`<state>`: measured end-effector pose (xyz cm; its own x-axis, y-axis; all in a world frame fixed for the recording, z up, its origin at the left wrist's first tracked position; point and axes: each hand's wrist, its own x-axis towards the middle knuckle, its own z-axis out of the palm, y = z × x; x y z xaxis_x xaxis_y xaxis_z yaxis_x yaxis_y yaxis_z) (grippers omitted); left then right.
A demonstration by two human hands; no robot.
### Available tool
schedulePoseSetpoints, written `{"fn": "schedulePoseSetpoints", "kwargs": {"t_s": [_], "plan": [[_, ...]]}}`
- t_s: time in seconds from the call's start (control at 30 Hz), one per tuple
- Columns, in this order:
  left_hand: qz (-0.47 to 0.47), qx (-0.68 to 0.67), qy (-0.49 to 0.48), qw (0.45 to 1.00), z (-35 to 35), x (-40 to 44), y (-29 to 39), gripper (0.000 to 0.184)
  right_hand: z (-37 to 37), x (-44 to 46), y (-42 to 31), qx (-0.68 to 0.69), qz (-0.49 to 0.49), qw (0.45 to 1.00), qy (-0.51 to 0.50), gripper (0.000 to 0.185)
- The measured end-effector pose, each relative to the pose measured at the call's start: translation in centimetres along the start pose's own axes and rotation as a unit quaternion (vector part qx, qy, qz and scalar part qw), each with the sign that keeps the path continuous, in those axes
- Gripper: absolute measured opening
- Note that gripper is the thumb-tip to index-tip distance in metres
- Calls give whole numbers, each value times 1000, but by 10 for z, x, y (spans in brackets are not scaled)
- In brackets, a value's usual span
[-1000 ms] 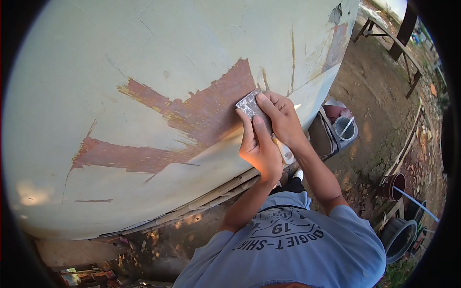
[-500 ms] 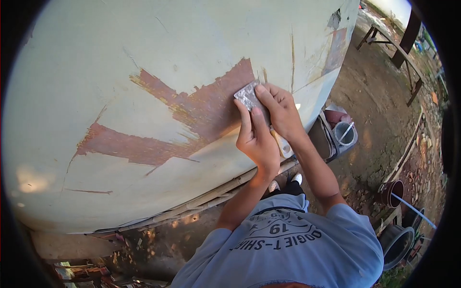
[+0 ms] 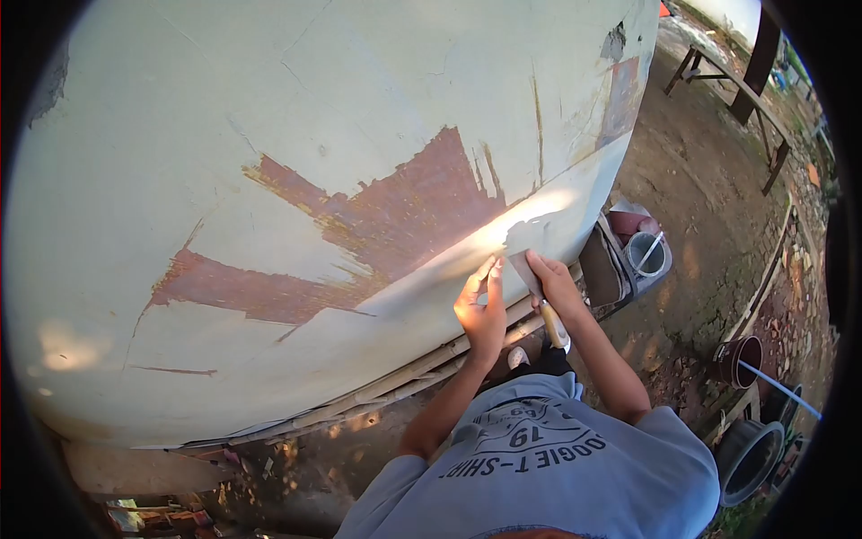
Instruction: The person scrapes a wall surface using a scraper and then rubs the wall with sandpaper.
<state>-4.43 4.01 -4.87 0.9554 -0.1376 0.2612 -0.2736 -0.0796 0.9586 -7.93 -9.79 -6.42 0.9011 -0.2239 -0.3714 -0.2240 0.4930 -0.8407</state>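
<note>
A scraper with a flat metal blade point(image 3: 523, 272) and a pale wooden handle point(image 3: 554, 325) is in my right hand point(image 3: 558, 286). The right thumb and fingers press on the blade, and the handle hangs below toward my feet. Just left of the blade is my left hand point(image 3: 483, 310), its fingertips and thumb drawn together; whether anything small is between them I cannot make out. Beyond both hands stands a pale painted wall point(image 3: 296, 81), with a reddish-brown bare patch point(image 3: 422, 207) of ragged edges and several thin scratches.
Bamboo poles point(image 3: 431, 368) run along the wall's foot. To the right a container holds a grey bucket point(image 3: 646, 254) with a white stick in it. Farther right are a brown bucket point(image 3: 736, 362), a dark basin point(image 3: 751, 463) and a wooden bench point(image 3: 736, 85).
Both hands have come down and away from the reddish-brown patch, bringing the scraper closer to my body. The left fingers have come off the blade, which now stands more edge-on.
</note>
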Motion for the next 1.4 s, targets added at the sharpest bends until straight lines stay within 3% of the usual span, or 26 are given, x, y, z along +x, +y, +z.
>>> {"fn": "schedulePoseSetpoints", "kwargs": {"t_s": [0.03,0.13,0.23,0.27,0.33,0.4,0.43,0.5,0.53,0.57,0.73,0.83,0.87,0.97,1.1,1.13,1.23,1.3,1.37,1.4], "plan": [[-5,-2,-6,1000,-10,4,5,28,-20,1,16,2,52,998,20,39],[121,72,-2,990,-45,27,52,35,-91,10,94,37,150,984,91,39],[377,144,44,914,-71,56,102,48,-149,4,167,49,198,967,151,34],[484,138,74,861,-68,74,113,55,-162,0,184,52,213,962,162,31],[523,343,140,767,-56,83,141,63,-176,-10,204,55,240,953,175,28],[496,531,73,683,-36,98,135,74,-183,-19,220,58,267,945,179,25],[452,612,-24,648,-23,106,110,81,-187,-21,229,77,262,945,178,25],[563,700,-202,390,-13,107,50,84,-196,-20,247,112,251,946,175,25],[359,644,-495,461,-7,94,32,83,-197,-21,252,119,249,945,177,23],[110,498,-722,467,-5,77,17,81,-198,-24,250,128,245,945,177,23],[92,359,-681,631,-34,40,-49,74,-175,-47,218,108,169,955,218,20],[29,214,-548,808,-45,41,-47,68,-156,-55,194,6,101,976,193,14],[-33,194,-532,824,-49,40,-50,64,-152,-53,189,-25,76,981,177,13],[-65,155,-537,827,-57,34,-60,62,-108,-47,142,-62,8,990,124,13],[-77,83,-458,882,-53,21,-30,52,-46,-32,61,-55,-57,997,25,13],[-34,65,-424,903,-49,19,-29,49,-29,-30,37,-44,-71,997,1,14],[-37,-80,-264,960,-30,13,-11,44,7,-22,-20,-44,-140,987,-62,15],[13,-288,-94,953,-9,8,-7,27,26,-21,-49,-56,-164,981,-88,14],[89,-267,-23,959,2,15,-1,23,43,-14,-59,-58,-189,974,-109,14],[53,-261,-40,963,3,17,8,19,51,-10,-61,-54,-203,971,-116,14]]}}
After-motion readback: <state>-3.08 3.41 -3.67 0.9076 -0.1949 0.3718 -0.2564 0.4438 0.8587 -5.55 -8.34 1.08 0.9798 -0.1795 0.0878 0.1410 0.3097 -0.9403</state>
